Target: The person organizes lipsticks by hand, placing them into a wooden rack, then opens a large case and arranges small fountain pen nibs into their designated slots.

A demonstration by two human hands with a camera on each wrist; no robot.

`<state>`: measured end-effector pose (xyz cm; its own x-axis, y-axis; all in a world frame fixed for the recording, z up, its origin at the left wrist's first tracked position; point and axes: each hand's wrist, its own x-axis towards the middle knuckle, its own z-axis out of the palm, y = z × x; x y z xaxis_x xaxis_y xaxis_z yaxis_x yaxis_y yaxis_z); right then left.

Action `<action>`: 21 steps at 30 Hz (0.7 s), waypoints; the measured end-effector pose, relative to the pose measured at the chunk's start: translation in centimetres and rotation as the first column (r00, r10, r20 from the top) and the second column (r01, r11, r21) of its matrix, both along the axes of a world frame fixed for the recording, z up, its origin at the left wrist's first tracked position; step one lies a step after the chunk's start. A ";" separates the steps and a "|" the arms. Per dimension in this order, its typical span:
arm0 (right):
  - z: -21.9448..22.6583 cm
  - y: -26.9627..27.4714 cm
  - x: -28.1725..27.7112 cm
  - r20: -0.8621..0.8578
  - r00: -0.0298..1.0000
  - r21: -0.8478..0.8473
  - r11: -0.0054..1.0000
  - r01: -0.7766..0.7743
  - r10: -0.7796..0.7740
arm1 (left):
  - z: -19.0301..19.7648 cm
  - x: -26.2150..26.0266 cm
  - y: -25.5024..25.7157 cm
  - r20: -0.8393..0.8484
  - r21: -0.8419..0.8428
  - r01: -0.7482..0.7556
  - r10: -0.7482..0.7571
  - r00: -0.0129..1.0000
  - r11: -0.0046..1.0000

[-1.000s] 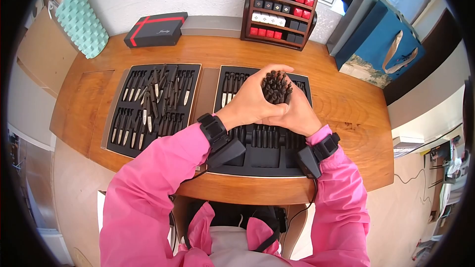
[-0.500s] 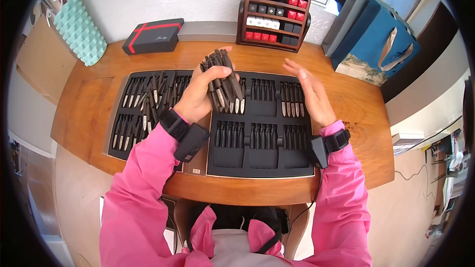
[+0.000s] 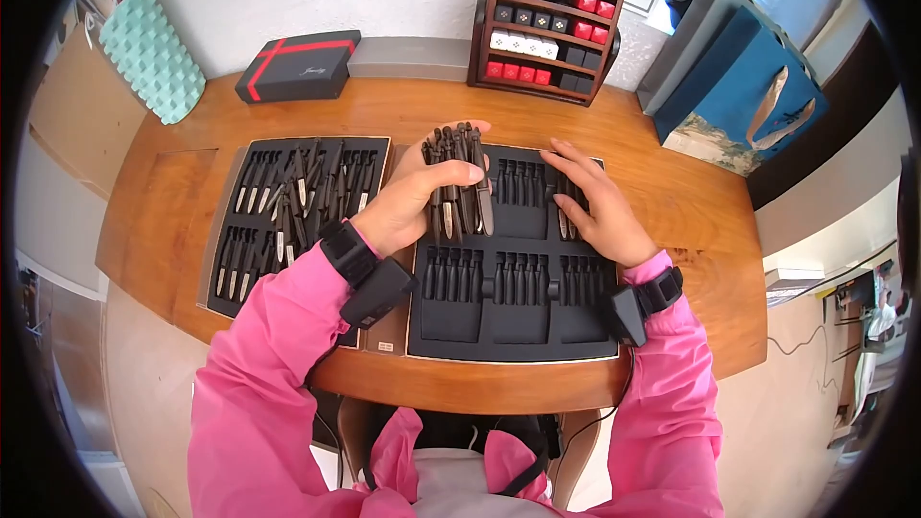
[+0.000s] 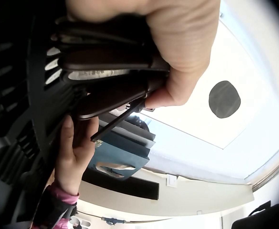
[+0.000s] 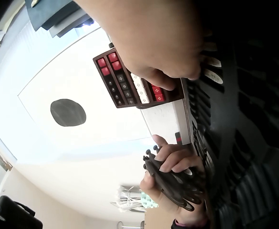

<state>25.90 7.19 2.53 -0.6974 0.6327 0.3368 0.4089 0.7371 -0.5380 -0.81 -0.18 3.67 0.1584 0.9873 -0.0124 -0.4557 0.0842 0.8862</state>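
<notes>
My left hand (image 3: pixel 405 200) grips a thick bundle of slim dark-brown pieces (image 3: pixel 459 192), thumb across the front. They have small knobbed ends and flat, rounded blade-like ends, some with pale faces. The bundle is held upright above the left side of the right black tray (image 3: pixel 523 221). My right hand (image 3: pixel 611 219) lies over that tray's upper right compartment, thumb and fingers spread. Its fingertips are right at the row of similar pieces (image 3: pixel 568 201) there, partly covering them. In the right wrist view, pale ends of pieces (image 5: pixel 213 76) show beside the right fingertips.
A second black tray (image 3: pixel 251 221) at left holds rows of pieces and a loose pile (image 3: pixel 299 194). Behind stand a black box with red ribbon (image 3: pixel 302 67), a wooden rack of cubes (image 3: pixel 542 34) and a blue paper bag (image 3: pixel 739 86). Cables hang from the wrist cameras.
Both hands were together around the bundle, then parted. The left hand kept the bundle, moving left and then slightly back right; the right hand came down over the upper right compartment.
</notes>
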 end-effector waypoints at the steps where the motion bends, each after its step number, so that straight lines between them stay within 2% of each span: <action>1: -0.1 0.0 0.0 0.003 1.000 -0.002 1.000 0.000 0.000 | 0.0 0.0 0.0 0.013 -0.002 0.006 -0.006 1.000 1.000; 4: -0.3 0.2 0.1 -0.054 0.998 -0.010 1.000 0.014 -0.015 | 0.1 0.1 -0.1 0.039 -0.006 -0.006 0.006 0.999 1.000; 7: -0.1 0.4 -0.3 -0.224 0.973 -0.004 0.998 0.057 -0.056 | 0.2 0.4 -0.2 0.014 0.017 -0.001 0.001 1.000 1.000; 8: 0.5 -0.1 -0.7 -0.219 0.974 0.001 0.999 0.052 -0.051 | 0.2 0.5 -0.2 0.019 0.021 -0.006 0.006 1.000 1.000; 10: 2.3 -2.0 -1.5 -0.258 0.956 -0.301 0.952 0.059 -0.140 | 0.1 0.6 -0.2 -0.015 0.038 0.032 -0.032 0.999 0.999; 11: 2.6 -3.1 -2.6 -0.354 0.929 -0.334 0.942 -0.019 -0.107 | 0.2 0.7 -0.2 -0.005 0.023 0.037 -0.037 0.999 0.999; 12: 2.4 -3.5 -3.5 -0.354 0.934 -0.271 0.961 -0.051 -0.050 | -0.1 0.8 -0.1 -0.001 0.023 0.032 -0.032 0.999 0.999; 14: 2.3 -4.7 -5.1 -0.339 0.941 -0.247 0.966 -0.076 -0.013 | -0.5 0.9 0.1 -0.183 0.119 -0.017 0.039 0.982 0.993; 16: 1.8 -5.1 -5.8 -0.337 0.940 -0.297 0.953 -0.056 -0.049 | -0.2 1.1 -0.1 -0.176 0.100 -0.008 0.026 0.984 0.995; 18: 1.4 -5.1 -6.0 -0.368 0.917 -0.492 0.869 -0.054 -0.151 | -0.4 1.5 0.0 -0.223 0.140 -0.036 0.067 0.972 0.989; 20: 0.9 -5.0 -5.9 -0.401 0.902 -0.527 0.846 -0.084 -0.161 | -0.4 1.6 -0.1 -0.225 0.119 -0.043 0.070 0.972 0.992; 21: 0.9 -5.0 -5.8 -0.438 0.884 -0.584 0.800 -0.139 -0.166 | -0.5 1.6 0.0 -0.242 0.137 -0.028 0.061 0.968 0.990</action>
<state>20.07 2.23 3.48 -0.5538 0.8159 0.1662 0.0179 0.2112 -0.9773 0.77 -0.14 3.20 0.1230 0.9887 0.0852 -0.2235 -0.0561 0.9731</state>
